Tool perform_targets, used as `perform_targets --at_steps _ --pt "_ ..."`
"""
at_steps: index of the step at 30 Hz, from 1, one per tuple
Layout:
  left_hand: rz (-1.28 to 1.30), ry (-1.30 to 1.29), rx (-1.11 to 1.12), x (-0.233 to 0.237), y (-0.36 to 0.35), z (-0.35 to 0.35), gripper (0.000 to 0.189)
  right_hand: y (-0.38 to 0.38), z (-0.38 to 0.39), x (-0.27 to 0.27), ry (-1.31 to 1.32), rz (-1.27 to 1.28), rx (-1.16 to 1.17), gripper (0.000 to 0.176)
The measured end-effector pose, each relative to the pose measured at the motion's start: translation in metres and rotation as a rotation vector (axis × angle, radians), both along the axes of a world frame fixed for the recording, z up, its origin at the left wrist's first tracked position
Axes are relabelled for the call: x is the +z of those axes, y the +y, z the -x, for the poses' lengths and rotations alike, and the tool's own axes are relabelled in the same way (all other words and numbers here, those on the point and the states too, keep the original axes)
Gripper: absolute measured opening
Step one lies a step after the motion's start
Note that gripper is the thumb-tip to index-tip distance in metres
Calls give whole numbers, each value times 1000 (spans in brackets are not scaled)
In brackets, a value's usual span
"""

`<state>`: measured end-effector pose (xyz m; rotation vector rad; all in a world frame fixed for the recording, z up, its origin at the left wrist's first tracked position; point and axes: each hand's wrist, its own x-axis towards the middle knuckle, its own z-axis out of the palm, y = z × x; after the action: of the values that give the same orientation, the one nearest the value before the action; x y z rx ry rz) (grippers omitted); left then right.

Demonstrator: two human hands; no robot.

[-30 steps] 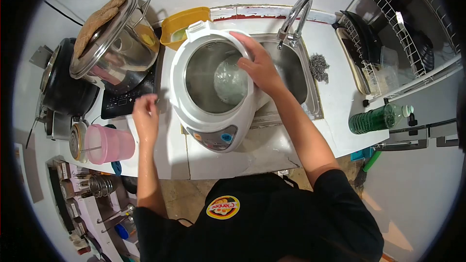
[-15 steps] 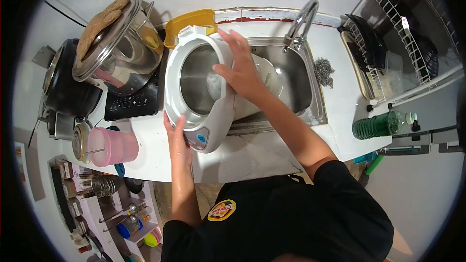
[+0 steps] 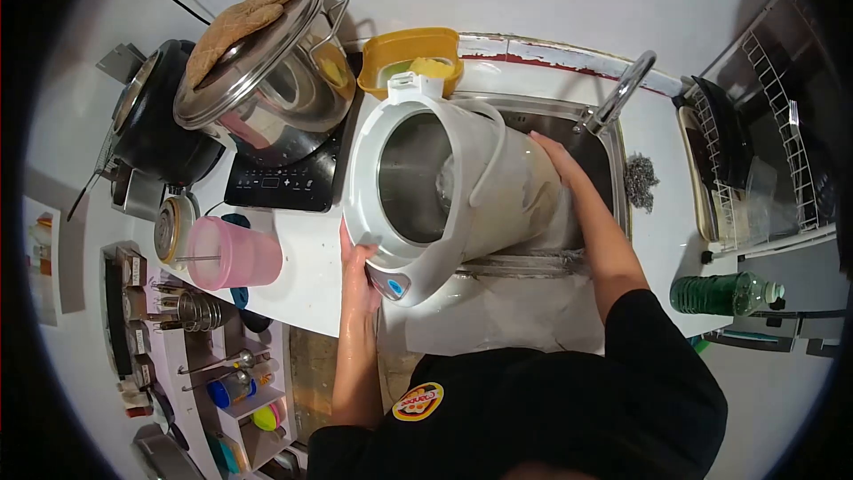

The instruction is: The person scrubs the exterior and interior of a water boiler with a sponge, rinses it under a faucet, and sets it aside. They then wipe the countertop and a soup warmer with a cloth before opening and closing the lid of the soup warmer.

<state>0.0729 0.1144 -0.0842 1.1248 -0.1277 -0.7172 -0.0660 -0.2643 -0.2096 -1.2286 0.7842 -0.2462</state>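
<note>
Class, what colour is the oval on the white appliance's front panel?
The oval is blue, seen in the head view.

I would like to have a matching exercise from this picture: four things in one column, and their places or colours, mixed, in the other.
1. tub
2. oven mitt
3. metal scourer
4. white appliance

A. on a pot lid
B. between the left hand and right hand
C. yellow
D. right of the sink

Pairs: 1-C; 2-A; 3-D; 4-B
</note>
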Motion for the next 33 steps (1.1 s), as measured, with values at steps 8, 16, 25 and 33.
perform_targets --at_steps 8,16,25,33 --pt "-123 -517 -80 71 -6 -25 81 44 29 52 -104 -47 -239 50" --pt "251 -1009 14 251 4 5 97 133 20 150 -366 -31 -112 57" --pt "203 -988 428 289 3 -46 74 282 24 132 -399 -423 53 81" --pt "339 -763 -573 269 -5 -107 66 374 27 115 -426 -865 220 87"
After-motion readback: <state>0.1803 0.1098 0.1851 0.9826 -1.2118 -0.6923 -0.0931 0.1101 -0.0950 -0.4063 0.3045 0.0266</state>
